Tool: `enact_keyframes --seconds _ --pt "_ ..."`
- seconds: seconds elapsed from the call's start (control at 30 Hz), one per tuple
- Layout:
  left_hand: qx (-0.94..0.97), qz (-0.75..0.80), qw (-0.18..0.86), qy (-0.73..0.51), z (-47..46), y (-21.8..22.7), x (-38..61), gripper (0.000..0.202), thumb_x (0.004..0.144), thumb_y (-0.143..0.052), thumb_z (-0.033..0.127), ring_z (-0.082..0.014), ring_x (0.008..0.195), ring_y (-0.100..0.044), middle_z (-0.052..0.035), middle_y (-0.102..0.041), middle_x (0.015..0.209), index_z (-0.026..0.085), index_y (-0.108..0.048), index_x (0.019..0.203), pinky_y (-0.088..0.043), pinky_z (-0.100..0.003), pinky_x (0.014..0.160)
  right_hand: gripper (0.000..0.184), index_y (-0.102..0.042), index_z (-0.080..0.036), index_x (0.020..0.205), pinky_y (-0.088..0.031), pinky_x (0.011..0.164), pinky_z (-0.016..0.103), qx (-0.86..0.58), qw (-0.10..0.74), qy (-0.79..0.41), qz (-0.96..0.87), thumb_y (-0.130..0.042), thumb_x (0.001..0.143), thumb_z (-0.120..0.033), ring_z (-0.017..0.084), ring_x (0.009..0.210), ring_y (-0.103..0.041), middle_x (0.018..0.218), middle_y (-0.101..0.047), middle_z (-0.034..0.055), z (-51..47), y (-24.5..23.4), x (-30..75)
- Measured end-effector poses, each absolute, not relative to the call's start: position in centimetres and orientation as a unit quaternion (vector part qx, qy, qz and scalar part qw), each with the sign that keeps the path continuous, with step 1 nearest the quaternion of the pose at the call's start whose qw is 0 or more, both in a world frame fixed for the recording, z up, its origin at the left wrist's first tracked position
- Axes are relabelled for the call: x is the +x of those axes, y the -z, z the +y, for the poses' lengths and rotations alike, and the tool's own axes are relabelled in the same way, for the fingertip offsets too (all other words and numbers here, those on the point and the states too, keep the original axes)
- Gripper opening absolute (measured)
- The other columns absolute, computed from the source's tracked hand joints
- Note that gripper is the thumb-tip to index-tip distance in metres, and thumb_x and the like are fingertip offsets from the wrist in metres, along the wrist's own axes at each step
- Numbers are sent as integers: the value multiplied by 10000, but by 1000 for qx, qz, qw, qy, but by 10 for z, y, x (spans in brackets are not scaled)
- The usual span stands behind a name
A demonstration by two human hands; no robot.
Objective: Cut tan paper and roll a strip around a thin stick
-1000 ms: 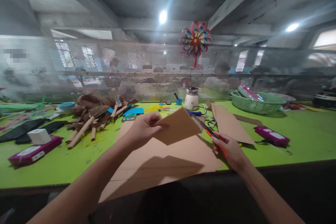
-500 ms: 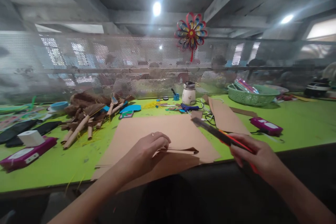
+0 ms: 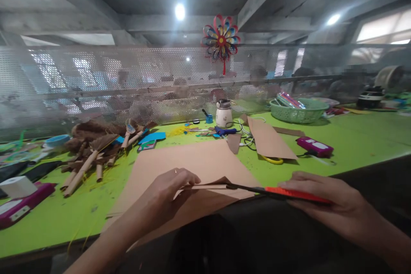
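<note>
A large sheet of brown kraft paper (image 3: 186, 160) lies at the table's front edge, its near part folded over. My left hand (image 3: 173, 186) is closed on the fold, fingers curled over it and thumb beneath. In my right hand (image 3: 324, 192) is a utility knife (image 3: 276, 192) with a red-orange and black handle, held almost level. Its dark blade points left, and the tip meets the right end of the paper fold. The paper's near part hangs past the table edge.
On the green table (image 3: 369, 137) are rolled brown paper pieces (image 3: 85, 171), a blue glue gun (image 3: 226, 131) with cables, a white jug (image 3: 224, 113), a green basket (image 3: 298, 111), and purple power strips (image 3: 314, 146). A perforated screen (image 3: 144, 77) stands behind.
My right hand has swung the utility knife down and left to the paper fold, from an angled position above the table. My left hand stays on the fold. The view has shifted right.
</note>
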State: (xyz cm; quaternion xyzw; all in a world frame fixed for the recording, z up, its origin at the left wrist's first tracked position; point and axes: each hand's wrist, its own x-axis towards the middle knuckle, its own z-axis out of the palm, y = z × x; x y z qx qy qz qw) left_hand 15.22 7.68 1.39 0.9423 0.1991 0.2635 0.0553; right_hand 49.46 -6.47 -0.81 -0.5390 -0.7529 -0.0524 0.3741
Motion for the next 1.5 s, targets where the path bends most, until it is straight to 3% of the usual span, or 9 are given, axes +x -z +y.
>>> enact_keyframes --seconds 0.2,0.33,0.43,0.57,0.67,0.87,1.03,1.23,1.5 --pt "933 254 114 -227 76 -46 159 148 892 -490 305 -93 605 -501 23 -546 676 175 -530 833 -363 -196 548 298 -676 -271 1085 -503 863 341 -559 293 -74 -773 -578 836 -400 250 1005 -622 1065 -686 64 -52 1 496" --pt "932 237 228 -156 99 -65 176 196 856 -522 357 -122 730 -541 -3 -576 801 166 -567 854 -412 -211 624 368 -652 -211 1096 -518 654 260 -566 262 -233 -746 -478 885 -455 180 740 -633 874 -683 66 -48 6 491" --pt "907 229 324 -139 123 -62 190 239 814 -564 387 -142 770 -546 -19 -583 823 152 -574 860 -426 -230 657 426 -644 -171 1044 -421 448 180 -575 253 -342 -699 -411 903 -498 118 566 -555 703 -613 29 -48 16 486" --pt "856 269 433 -83 156 -44 211 277 748 -614 391 -151 719 -555 -28 -603 792 137 -577 852 -411 -233 608 407 -646 -159 941 -378 446 166 -558 246 -418 -673 -419 900 -494 80 515 -503 677 -566 6 -45 27 484" --pt "878 276 389 -41 179 -28 228 272 697 -641 386 -127 624 -503 0 -560 694 134 -596 789 -348 -222 547 417 -653 -170 956 -351 420 161 -554 237 -444 -663 -433 884 -516 68 480 -476 683 -569 5 -38 35 489" --pt "933 280 226 20 195 -4 244 214 682 -580 368 -109 568 -412 32 -463 594 155 -569 678 -288 -232 521 501 -579 -226 1224 -378 419 183 -570 198 -461 -650 -431 871 -549 90 481 -508 745 -613 22 -29 44 504" --pt "942 328 66 35 168 1 243 222 705 -529 351 -169 692 -522 -34 -612 778 174 -613 811 -352 -255 586 427 -597 -214 1211 -473 671 252 -553 159 -400 -713 -395 913 -442 161 738 -604 965 -658 62 -29 28 495" --pt "940 314 -118 -67 132 22 244 301 836 -422 272 -236 798 -509 -90 -577 811 197 -602 1065 -379 -334 695 402 -605 -192 1186 -448 849 349 -597 171 -267 -737 -377 922 -392 233 944 -602 1077 -657 99 -36 25 475" --pt "952 251 -111 -137 122 32 240 403 919 -351 473 -246 899 -469 -101 -554 915 251 -569 1174 -355 -370 793 391 -613 -194 1161 -453 841 366 -602 152 -156 -768 -479 880 -430 254 953 -610 1085 -658 116 -39 35 472"
